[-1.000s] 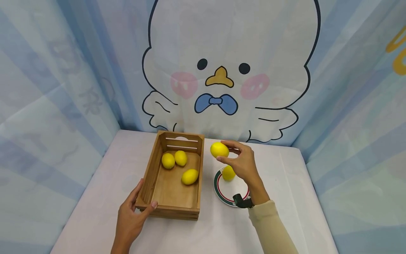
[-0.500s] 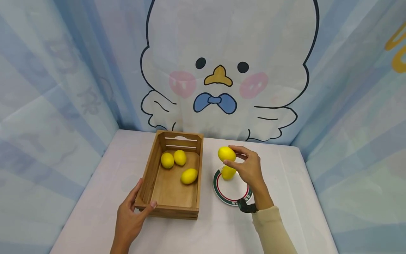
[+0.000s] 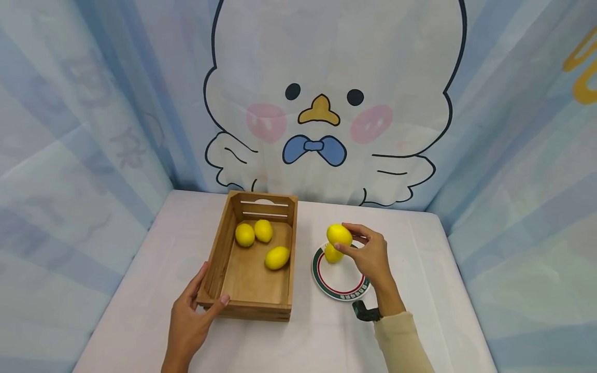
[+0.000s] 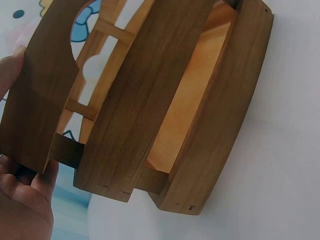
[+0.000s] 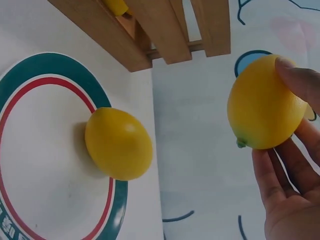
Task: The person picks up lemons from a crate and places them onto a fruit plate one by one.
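Between thumb and fingers, my right hand pinches a yellow lemon above the far part of a white plate with a green and red rim. A second lemon lies on that plate, partly covered by the held one in the head view. My left hand grips the near left corner of a slatted wooden crate, thumb over its top edge. Inside the crate are 3 lemons, two together toward the back and one lemon by the right wall.
A white-covered table carries the crate and plate side by side, with a narrow gap between them. Behind it hangs a curtain with a cartoon bird. Pale blue curtains also close off both sides.
My right hand has moved the held lemon right and lower, from beside the crate to over the plate. The left hand still grips the crate's corner.
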Tool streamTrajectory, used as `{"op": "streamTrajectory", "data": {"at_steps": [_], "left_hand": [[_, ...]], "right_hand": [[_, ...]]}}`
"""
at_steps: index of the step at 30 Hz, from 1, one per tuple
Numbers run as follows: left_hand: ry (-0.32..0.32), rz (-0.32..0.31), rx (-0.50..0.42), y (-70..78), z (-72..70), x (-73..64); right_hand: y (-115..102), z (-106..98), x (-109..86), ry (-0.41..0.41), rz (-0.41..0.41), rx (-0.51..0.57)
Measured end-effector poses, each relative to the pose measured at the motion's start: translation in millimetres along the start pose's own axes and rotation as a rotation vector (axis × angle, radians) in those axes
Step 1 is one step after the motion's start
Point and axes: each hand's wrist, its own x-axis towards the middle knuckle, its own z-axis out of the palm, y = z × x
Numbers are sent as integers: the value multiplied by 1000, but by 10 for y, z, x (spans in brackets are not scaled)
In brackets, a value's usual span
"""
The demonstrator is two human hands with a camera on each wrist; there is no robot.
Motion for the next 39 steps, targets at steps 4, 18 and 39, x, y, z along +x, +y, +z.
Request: {"op": "streamTrajectory", "data": {"at_steps": [4, 18, 39], "left_hand": [[4, 1, 1, -2, 2, -3], [2, 6, -4, 8, 11, -6], [5, 7, 3, 9, 5, -6]], "right_hand": [[67, 47, -58, 1, 4, -3], [302, 252, -267, 5, 74, 6], [577, 464, -463, 73, 137, -91]]}}
